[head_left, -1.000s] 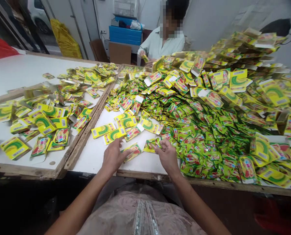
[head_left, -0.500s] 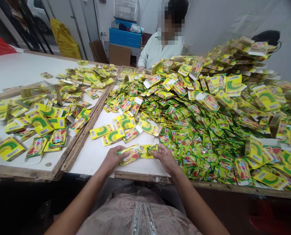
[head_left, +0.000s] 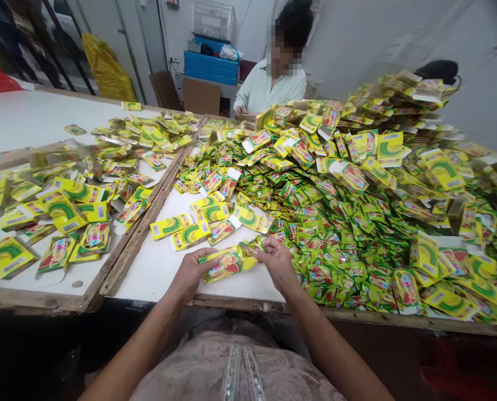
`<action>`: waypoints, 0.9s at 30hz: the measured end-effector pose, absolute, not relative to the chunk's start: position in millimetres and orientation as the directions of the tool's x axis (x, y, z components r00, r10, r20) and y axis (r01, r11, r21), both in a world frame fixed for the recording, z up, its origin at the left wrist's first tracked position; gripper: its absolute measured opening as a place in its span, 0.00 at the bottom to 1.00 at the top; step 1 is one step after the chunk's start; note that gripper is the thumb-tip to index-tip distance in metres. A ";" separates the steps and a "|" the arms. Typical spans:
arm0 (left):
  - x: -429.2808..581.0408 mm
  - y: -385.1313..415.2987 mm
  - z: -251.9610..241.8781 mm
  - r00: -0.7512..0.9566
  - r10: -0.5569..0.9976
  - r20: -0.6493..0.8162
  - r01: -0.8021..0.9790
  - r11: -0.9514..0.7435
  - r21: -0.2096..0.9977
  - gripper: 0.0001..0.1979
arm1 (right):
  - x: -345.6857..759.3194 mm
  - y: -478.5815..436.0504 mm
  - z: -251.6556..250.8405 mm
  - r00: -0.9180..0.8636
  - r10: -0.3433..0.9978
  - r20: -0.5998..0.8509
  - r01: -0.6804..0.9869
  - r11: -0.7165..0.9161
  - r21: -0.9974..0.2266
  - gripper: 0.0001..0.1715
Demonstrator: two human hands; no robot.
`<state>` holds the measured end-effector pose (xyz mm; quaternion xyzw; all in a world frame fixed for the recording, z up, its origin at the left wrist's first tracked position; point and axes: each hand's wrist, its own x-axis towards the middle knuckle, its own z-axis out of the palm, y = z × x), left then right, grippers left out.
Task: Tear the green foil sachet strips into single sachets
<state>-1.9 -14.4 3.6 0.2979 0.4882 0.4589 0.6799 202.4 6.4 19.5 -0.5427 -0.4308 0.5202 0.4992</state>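
My left hand grips a small yellow-green carton with a red fruit picture, held just above the table's near edge. My right hand pinches a bunch of small green sachets at the carton's open right end. The sachets touch the carton mouth; how far in they sit I cannot tell. Both hands have their fingers closed. A few flat yellow cartons lie on the white table just beyond my hands.
A huge heap of green sachets and cartons covers the table to the right. A second table at left carries scattered cartons. A wooden rim divides them. A person in a pale shirt sits across.
My left hand took up the carton from the table. My right hand brought the sachets leftward to its open end, and both hands lifted slightly.
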 end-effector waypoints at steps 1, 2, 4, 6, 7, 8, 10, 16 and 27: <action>-1.0 -14.5 4.3 0.088 0.917 -0.388 -0.327 0.395 0.859 0.21 | 200.4 5.2 19.6 0.107 0.984 -0.139 -0.069 -0.132 -0.989 0.19; -0.2 -14.8 5.3 0.080 0.920 -0.384 -0.302 0.389 0.870 0.21 | 198.9 4.3 19.3 0.130 0.982 -0.141 -0.088 -0.130 -0.988 0.19; 0.9 -15.7 7.3 0.068 0.929 -0.365 -0.215 0.371 0.904 0.20 | 197.0 2.8 18.1 0.181 0.975 -0.128 -0.120 -0.108 -0.987 0.20; 1.1 -16.6 8.8 0.061 0.934 -0.353 -0.167 0.358 0.919 0.19 | 195.4 1.3 16.0 0.226 0.969 -0.096 -0.137 -0.066 -0.988 0.20; 1.1 -16.9 9.1 0.058 0.931 -0.359 -0.193 0.364 0.911 0.19 | 194.5 0.5 14.8 0.240 0.968 -0.077 -0.139 -0.044 -0.989 0.20; 0.9 -17.1 9.3 0.062 0.923 -0.379 -0.249 0.382 0.890 0.20 | 193.5 -0.5 13.7 0.250 0.966 -0.061 -0.140 -0.026 -0.990 0.20; 0.7 -17.3 9.6 0.091 0.900 -0.426 -0.378 0.427 0.822 0.21 | 191.9 -2.4 12.3 0.269 0.962 -0.043 -0.153 -0.001 -0.988 0.21; 2.8 -18.0 12.7 0.131 0.877 -0.462 -0.494 0.462 0.737 0.22 | 194.2 -6.7 14.8 0.249 0.969 -0.003 -0.108 0.024 -0.994 0.21; 0.4 -18.7 3.9 0.110 0.935 -0.337 -0.310 0.355 0.882 0.20 | 197.0 -9.2 22.6 0.027 0.999 0.031 0.472 0.014 -0.881 0.11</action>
